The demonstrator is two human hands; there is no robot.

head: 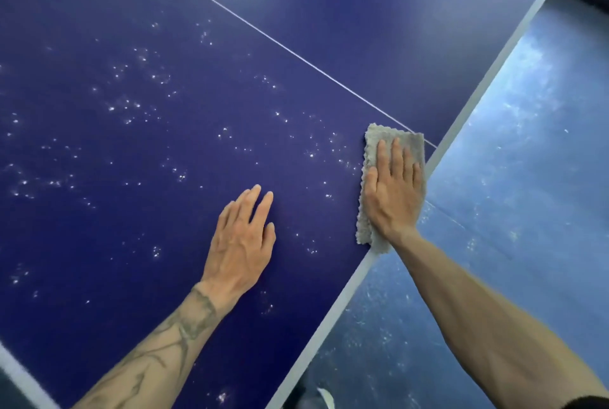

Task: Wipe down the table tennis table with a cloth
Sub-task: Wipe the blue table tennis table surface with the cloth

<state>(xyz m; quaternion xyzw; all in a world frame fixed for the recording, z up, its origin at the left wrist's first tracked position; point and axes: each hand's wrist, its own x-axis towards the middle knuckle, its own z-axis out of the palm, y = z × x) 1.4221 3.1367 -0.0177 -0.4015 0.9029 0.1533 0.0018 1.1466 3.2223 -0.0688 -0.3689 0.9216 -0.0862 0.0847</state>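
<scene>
Nearest the camera, two bare forearms are reaching in from the lower edge; the left one is carrying tattoos. Left hand (242,240) is lying flat on the blue table tennis table (99,29), fingers straight and close together, holding nothing. Just to its right, right hand (392,192) is pressing palm-down on a grey cloth (389,137), fingers straight and slightly spread, not curling round it. Cloth is lying under the whole palm, showing beyond the fingertips and along the thumb side, and sitting against the table's pale edge band (346,290). Its far corner is meeting the thin white line (263,33). White specks (131,105) are dotting the surface left of and beyond both hands. Blue floor (527,151) is showing past the edge.
</scene>
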